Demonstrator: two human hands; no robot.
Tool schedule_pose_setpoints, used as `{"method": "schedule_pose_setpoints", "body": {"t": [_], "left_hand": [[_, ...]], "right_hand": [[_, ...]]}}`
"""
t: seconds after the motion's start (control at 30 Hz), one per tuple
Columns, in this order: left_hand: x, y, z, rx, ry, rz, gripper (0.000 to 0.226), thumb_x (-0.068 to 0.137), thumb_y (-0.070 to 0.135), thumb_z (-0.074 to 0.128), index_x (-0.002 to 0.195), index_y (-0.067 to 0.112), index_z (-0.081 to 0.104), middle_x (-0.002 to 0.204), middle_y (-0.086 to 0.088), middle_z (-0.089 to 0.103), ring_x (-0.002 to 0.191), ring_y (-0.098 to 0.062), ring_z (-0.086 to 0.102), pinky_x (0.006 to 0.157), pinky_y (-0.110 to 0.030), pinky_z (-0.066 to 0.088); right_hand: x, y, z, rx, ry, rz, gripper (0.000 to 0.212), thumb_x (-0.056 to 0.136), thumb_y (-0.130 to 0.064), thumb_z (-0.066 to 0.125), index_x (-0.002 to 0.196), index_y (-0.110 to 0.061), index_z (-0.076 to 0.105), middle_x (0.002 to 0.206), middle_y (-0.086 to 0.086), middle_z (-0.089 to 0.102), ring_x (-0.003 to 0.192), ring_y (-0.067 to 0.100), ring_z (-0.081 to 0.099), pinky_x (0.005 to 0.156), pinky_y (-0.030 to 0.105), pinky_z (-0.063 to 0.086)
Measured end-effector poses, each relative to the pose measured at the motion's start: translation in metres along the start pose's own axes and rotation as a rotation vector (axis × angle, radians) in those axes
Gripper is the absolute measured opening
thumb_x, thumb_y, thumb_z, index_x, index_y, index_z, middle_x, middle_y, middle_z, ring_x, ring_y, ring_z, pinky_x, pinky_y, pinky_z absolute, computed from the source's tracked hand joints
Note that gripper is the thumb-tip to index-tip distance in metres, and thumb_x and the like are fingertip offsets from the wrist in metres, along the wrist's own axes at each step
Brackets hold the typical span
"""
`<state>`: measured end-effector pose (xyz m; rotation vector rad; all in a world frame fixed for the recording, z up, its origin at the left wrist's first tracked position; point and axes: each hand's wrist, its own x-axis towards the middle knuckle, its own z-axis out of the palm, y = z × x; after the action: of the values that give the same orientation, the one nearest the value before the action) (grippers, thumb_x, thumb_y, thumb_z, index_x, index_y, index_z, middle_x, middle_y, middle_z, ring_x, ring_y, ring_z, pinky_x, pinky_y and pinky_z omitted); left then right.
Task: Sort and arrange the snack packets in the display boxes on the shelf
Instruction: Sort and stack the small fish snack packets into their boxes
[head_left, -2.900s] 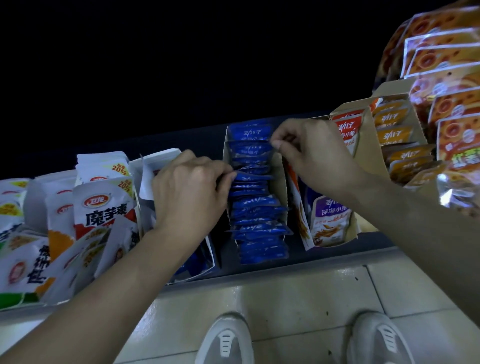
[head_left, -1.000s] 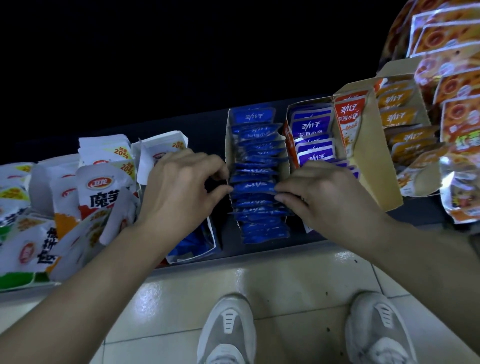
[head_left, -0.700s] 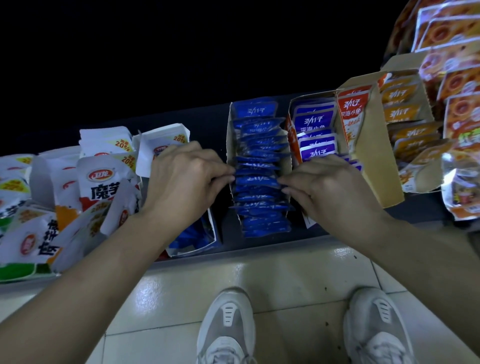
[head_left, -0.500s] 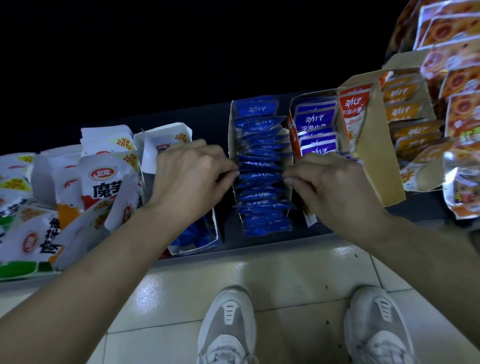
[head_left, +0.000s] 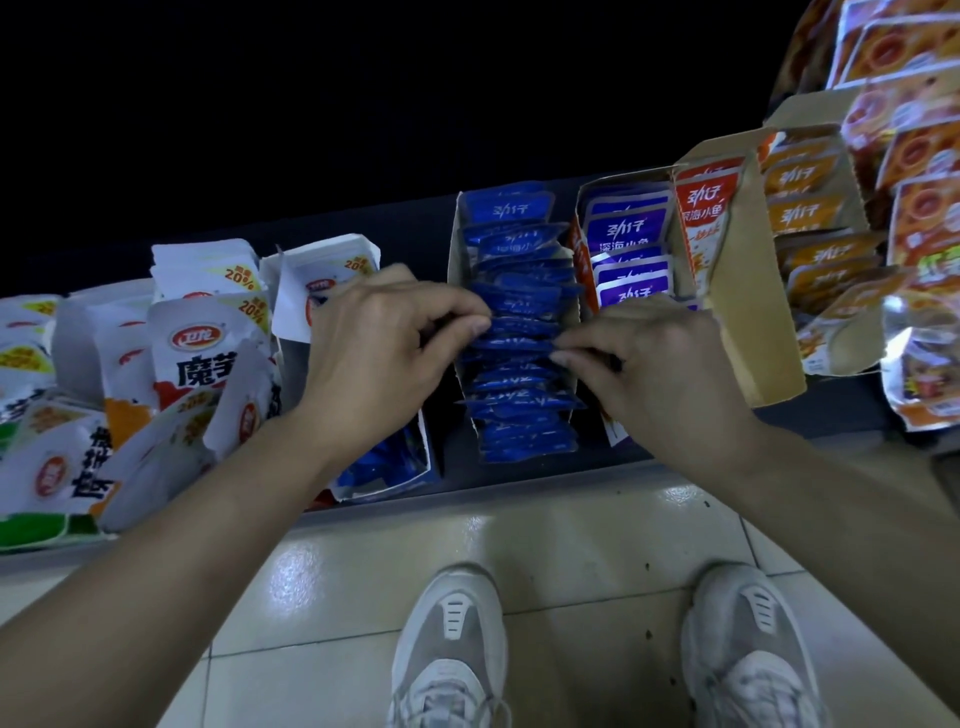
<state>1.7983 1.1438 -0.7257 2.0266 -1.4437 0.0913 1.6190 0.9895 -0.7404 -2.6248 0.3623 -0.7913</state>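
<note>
In middle box (head_left: 457, 249), left hand (head_left: 374, 353), right hand (head_left: 660, 364), fingers (head_left: 467, 325) pinching side edges of blue packets (head_left: 519, 415)

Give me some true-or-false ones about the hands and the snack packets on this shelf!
1. The left hand and the right hand both pinch the blue packets in their cardboard box. True.
2. The purple packets stand in a box left of the blue packets. False: their box is to the right.
3. The white packets lie toward the left end of the shelf. True.
4. The person is barefoot. False: grey sneakers are on both feet.
</note>
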Motion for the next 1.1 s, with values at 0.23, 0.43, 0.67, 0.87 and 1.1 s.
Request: {"method": "schedule_pose_setpoints", "body": {"t": [0.23,0.43,0.67,0.87,1.1], "left_hand": [[-0.018,0.005,-0.012,-0.087,-0.023,-0.002,0.016,0.092,0.035,0.070,0.102,0.025,0.077,0.090,0.015,0.071,0.087,-0.014,0.064,0.083,-0.050,0.050],[-0.022,0.004,-0.009,0.054,-0.075,0.047,0.017,0.092,0.039,0.071,0.099,0.026,0.079,0.097,0.010,0.075,0.089,-0.018,0.068,0.081,-0.053,0.049],[-0.010,0.010,0.001,0.104,-0.043,-0.091,0.019,0.093,0.043,0.065,0.092,0.028,0.078,0.079,0.015,0.066,0.075,-0.011,0.063,0.070,-0.039,0.051],[-0.008,0.015,0.005,0.111,0.011,-0.168,0.019,0.095,0.042,0.065,0.094,0.026,0.075,0.072,0.022,0.053,0.069,-0.001,0.052,0.061,-0.032,0.048],[-0.008,0.017,0.003,0.087,0.015,-0.241,0.024,0.095,0.048,0.062,0.094,0.027,0.073,0.081,0.023,0.062,0.071,0.002,0.056,0.067,-0.035,0.053]], "right_hand": [[-0.021,0.002,-0.015,-0.039,0.019,-0.072,0.020,0.085,-0.026,0.076,0.099,-0.011,0.075,0.094,0.001,0.071,0.092,0.022,0.060,0.085,0.036,0.041],[-0.027,0.003,-0.005,-0.129,-0.015,-0.158,0.013,0.093,-0.023,0.069,0.097,-0.016,0.078,0.093,-0.006,0.073,0.089,0.024,0.060,0.084,0.042,0.035],[-0.020,-0.001,0.002,-0.167,-0.008,-0.144,0.011,0.089,-0.018,0.071,0.093,-0.011,0.078,0.082,0.001,0.074,0.078,0.026,0.062,0.084,0.036,0.031],[-0.024,-0.009,0.005,-0.152,-0.059,-0.038,0.018,0.090,-0.021,0.067,0.101,-0.012,0.076,0.086,0.005,0.076,0.074,0.026,0.065,0.080,0.036,0.031],[-0.018,-0.014,-0.005,-0.043,-0.095,0.076,0.025,0.085,-0.024,0.075,0.106,-0.012,0.071,0.081,0.003,0.072,0.072,0.022,0.064,0.086,0.038,0.044]]}}
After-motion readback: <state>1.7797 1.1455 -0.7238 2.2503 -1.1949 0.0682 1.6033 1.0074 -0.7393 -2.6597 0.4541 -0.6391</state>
